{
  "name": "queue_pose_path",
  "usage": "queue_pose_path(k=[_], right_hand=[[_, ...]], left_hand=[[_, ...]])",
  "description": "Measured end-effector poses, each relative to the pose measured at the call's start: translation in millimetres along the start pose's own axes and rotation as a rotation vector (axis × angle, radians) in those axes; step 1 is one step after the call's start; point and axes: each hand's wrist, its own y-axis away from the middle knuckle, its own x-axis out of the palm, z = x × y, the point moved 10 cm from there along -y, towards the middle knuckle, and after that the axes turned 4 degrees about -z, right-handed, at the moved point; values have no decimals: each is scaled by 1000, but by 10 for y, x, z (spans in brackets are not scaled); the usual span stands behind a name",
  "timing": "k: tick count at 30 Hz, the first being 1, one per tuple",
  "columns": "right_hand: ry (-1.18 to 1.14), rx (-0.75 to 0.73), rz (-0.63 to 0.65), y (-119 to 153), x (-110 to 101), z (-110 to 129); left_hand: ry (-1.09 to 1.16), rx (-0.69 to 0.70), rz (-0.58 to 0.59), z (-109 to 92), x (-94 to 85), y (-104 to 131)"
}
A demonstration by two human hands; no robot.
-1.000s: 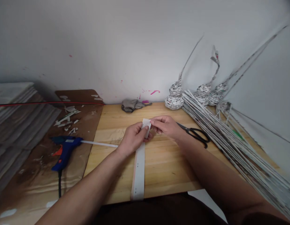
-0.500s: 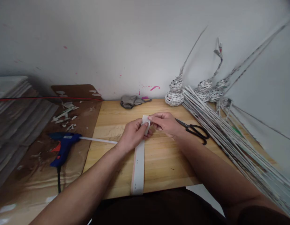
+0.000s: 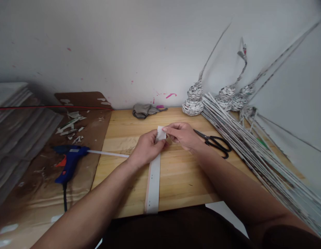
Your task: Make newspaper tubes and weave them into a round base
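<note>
A long pale paper strip (image 3: 154, 183) runs from the table's front edge up to both hands, its far end raised between them. My left hand (image 3: 150, 145) is closed around the strip just below that end, thumb on top. Pinched between the thumb and fingers of my right hand (image 3: 181, 134) is the strip's upper right corner. Some of the fingers are hidden behind the paper. Close to my right wrist lies a pair of black-handled scissors (image 3: 218, 142), flat on the wood.
At left, a blue glue gun (image 3: 71, 162) with a glue stick lies on brown cardboard (image 3: 82, 186) with paper scraps. A grey cloth (image 3: 143, 110) sits by the wall. Right, woven paper gourd shapes (image 3: 193, 102) stand beside a bundle of rolled paper sticks (image 3: 243, 148).
My left thumb has shifted down and right off the strip's face, so more of its printed end shows. My right hand keeps its pinch at the corner. The view has tilted slightly.
</note>
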Motion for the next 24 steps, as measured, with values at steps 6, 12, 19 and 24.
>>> queue_pose_path(k=[6,12,19,24], right_hand=[[-39,19,3,21,39,10],[-48,32,39,75,121,31],[-89,-3,19,124,181,55],[-95,2,59,88,174,60]], left_hand=[[-16,42,-10,-44,2,10],[29,64,-47,-32,10,22],[182,38,-9,-36,88,51],[366,-193,-1,150,90,38]])
